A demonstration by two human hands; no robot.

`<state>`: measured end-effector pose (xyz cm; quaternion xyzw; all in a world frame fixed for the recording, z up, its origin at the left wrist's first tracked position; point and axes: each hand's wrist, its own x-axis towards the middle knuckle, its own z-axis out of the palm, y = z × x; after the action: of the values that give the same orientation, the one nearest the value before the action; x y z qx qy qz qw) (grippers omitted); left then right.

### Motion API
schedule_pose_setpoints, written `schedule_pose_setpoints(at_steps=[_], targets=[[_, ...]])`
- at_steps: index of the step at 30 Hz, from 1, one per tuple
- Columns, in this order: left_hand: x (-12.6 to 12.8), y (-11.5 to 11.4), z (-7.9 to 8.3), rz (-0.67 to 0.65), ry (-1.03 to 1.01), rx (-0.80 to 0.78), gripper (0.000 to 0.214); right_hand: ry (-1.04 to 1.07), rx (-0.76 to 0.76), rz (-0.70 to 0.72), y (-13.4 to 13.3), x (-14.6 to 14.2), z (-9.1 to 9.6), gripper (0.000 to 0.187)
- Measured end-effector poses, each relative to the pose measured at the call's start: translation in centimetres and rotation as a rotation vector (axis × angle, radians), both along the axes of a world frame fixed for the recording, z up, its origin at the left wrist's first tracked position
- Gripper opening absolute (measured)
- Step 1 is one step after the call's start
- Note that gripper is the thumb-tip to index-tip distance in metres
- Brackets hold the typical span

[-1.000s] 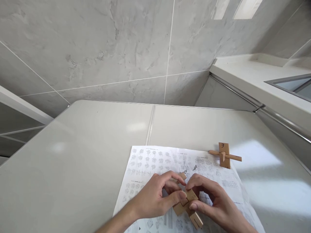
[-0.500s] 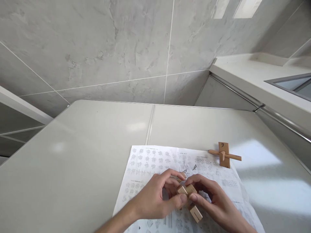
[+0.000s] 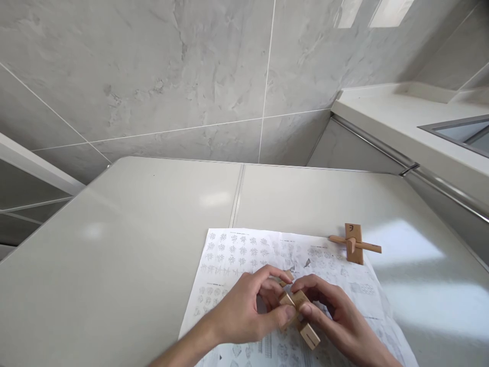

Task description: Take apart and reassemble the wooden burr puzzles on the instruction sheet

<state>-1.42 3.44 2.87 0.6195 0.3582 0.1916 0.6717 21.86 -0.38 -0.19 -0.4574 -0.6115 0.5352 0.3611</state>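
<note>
Between my two hands sits a cluster of interlocking wooden puzzle pieces (image 3: 300, 298), held just above a printed instruction sheet (image 3: 225, 275). My left hand (image 3: 257, 308) grips it from the left, thumb in front and fingers curled behind. On the right side, my right hand (image 3: 330, 311) pinches the same cluster between thumb and fingers. One block end (image 3: 309, 336) with a dark line on it sticks out toward me. Fingers hide much of the joint in the middle. Beyond my right hand lies a cross-shaped wooden assembly (image 3: 353, 243) bearing a dark mark.
The sheet lies on a glossy white table (image 3: 114, 244) with a seam (image 3: 237, 196) running across it. A grey tiled wall (image 3: 153, 76) rises behind the table. To the right is a white ledge (image 3: 385, 109) with a metal rail below.
Both hands keep their hold on the wooden puzzle pieces, with only a very slight shift of the fingers and pieces. The view has moved slightly.
</note>
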Motion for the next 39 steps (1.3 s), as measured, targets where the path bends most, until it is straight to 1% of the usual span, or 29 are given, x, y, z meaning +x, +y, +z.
schedule_pose_setpoints(at_steps=[5, 7, 9, 11, 13, 15, 17, 20, 23, 25, 29, 31, 32, 34, 36, 38, 39], targets=[[0.0, 0.1, 0.0, -0.004, 0.012, -0.007, 0.033, -0.007, -0.018, 0.021, -0.1, 0.1, -0.4, 0.037], [0.0, 0.0, 0.0, -0.011, 0.019, 0.008, 0.030, 0.035, -0.059, -0.002, -0.2, -0.1, -0.4, 0.037], [0.0, -0.1, 0.0, -0.002, 0.021, 0.027, 0.031, 0.093, -0.127, -0.057, -0.3, -0.2, -0.3, 0.038], [0.0, -0.2, -0.2, 0.025, 0.019, 0.016, 0.044, 0.144, -0.201, -0.130, -0.4, -0.5, -0.1, 0.039], [0.0, -0.3, -0.4, 0.047, 0.018, -0.013, 0.067, 0.191, -0.261, -0.186, -0.5, -0.6, 0.1, 0.042], [0.0, -0.3, -0.7, 0.058, 0.017, -0.035, 0.083, 0.231, -0.300, -0.205, -0.5, -0.7, 0.1, 0.044], [0.1, -0.3, -0.8, 0.061, 0.009, -0.028, 0.083, 0.247, -0.319, -0.188, -0.5, -0.7, 0.1, 0.045], [0.2, -0.3, -0.8, 0.069, -0.035, 0.004, 0.073, 0.253, -0.308, -0.150, -0.5, -0.5, -0.2, 0.044], [0.2, -0.2, -0.4, 0.137, -0.086, 0.042, 0.066, 0.236, -0.215, -0.139, -0.4, -0.1, -0.6, 0.042], [0.1, 0.1, -0.1, 0.219, -0.094, 0.049, 0.063, 0.159, -0.127, -0.176, -0.2, 0.1, -0.8, 0.037], [-0.5, 0.6, 0.0, 0.383, -0.066, 0.019, 0.058, -0.151, 0.093, -0.310, 0.1, 0.3, -1.2, 0.023], [-0.8, 0.8, -0.1, 0.430, -0.047, 0.012, 0.059, -0.287, 0.237, -0.291, 0.2, 0.4, -1.7, 0.015], [-0.8, 0.9, -0.1, 0.444, -0.042, 0.014, 0.059, -0.338, 0.301, -0.258, 0.1, 0.4, -2.0, 0.015], [-0.8, 0.9, -0.2, 0.453, -0.044, 0.018, 0.058, -0.412, 0.387, -0.182, 0.0, 0.4, -2.5, 0.026], [-0.7, 0.9, -0.1, 0.447, -0.053, 0.022, 0.058, -0.461, 0.423, -0.125, -0.2, 0.2, -3.0, 0.038], [-0.6, 0.9, -0.1, 0.438, -0.058, 0.026, 0.060, -0.494, 0.445, -0.100, -0.2, -0.1, -3.2, 0.043], [-0.6, 0.9, -0.1, 0.435, -0.058, 0.028, 0.060, -0.502, 0.461, -0.096, -0.2, -0.2, -3.2, 0.041]])
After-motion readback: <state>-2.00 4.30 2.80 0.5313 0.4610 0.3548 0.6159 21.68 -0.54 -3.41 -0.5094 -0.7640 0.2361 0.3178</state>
